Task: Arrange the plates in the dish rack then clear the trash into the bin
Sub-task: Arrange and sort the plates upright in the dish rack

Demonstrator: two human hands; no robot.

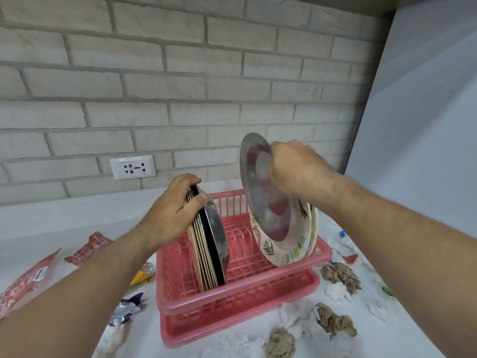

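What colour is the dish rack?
The rack is pinkish red, seen in the head view.

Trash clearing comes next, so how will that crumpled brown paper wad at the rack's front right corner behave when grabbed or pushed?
Probably very light and soft: the brown paper wad is loosely crumpled, so it should squash under a grip. Its lumpy shape will likely skid or tumble, not roll cleanly. It touches white tissue, which may drag along.

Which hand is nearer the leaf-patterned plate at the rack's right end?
Right. The right hand holds a steel plate just above the leaf-patterned plate; the left hand grips the plate stack across the rack.
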